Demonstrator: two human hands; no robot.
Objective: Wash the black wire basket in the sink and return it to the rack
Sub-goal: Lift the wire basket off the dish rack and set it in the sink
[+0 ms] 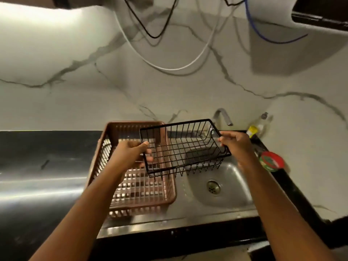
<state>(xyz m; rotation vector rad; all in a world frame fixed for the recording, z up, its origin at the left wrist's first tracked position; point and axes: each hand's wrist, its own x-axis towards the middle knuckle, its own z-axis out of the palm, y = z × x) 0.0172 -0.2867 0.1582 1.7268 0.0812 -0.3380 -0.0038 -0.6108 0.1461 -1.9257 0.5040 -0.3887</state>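
The black wire basket [183, 147] hangs in the air, partly over the brown plastic rack [113, 132] and partly over the steel sink [231, 189]. My left hand [131, 151] grips its left end, thumb over the rim and fingers underneath. At the basket's right end my right hand [235, 144] grips the rim. The basket is empty and tilted slightly. The rack stands on the drainboard to the left of the sink bowl, with nothing in it. A tap [224, 115] rises behind the sink; no water is running.
A soap bottle [258, 127] stands at the back right of the sink. A round red and green tub [272, 161] lies on the black counter edge to the right. Dark countertop [37, 147] stretches left. Cables hang on the marble wall above.
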